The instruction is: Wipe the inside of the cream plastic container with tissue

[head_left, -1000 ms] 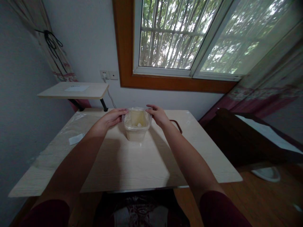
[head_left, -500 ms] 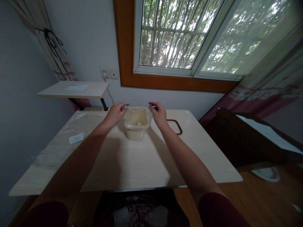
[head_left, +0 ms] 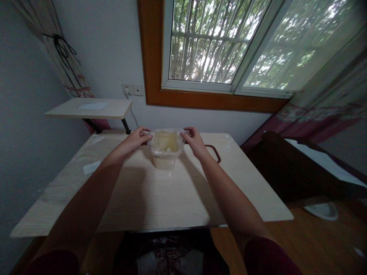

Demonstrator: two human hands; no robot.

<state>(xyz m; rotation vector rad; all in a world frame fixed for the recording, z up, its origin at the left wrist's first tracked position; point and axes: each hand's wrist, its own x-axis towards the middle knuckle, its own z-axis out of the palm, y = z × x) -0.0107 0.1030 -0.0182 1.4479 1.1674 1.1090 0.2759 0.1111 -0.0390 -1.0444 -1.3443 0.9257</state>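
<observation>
On the table, straight ahead of me, stands a pale tub [head_left: 163, 162] with a square opening. Clear plastic film [head_left: 180, 142] lies over its rim, wrinkled at the edges, and something small and white shows inside. At the tub's left side my left hand [head_left: 137, 139] is closed, thumb and fingers pinching the film's edge. My right hand [head_left: 195, 141] pinches the opposite edge in the same way. The undersides of the fingers are hidden.
Behind my right wrist lies a brown rounded loop [head_left: 214, 152]. A small white piece [head_left: 91, 167] rests on the table [head_left: 172, 206] at left, among clear plastic sheeting. A raised shelf [head_left: 114, 109] stands at the back left, below a wall socket [head_left: 132, 89].
Both hands have come down slightly from above the tub's far corners to its sides. The film sits flatter around the rim; the tub has stayed in place.
</observation>
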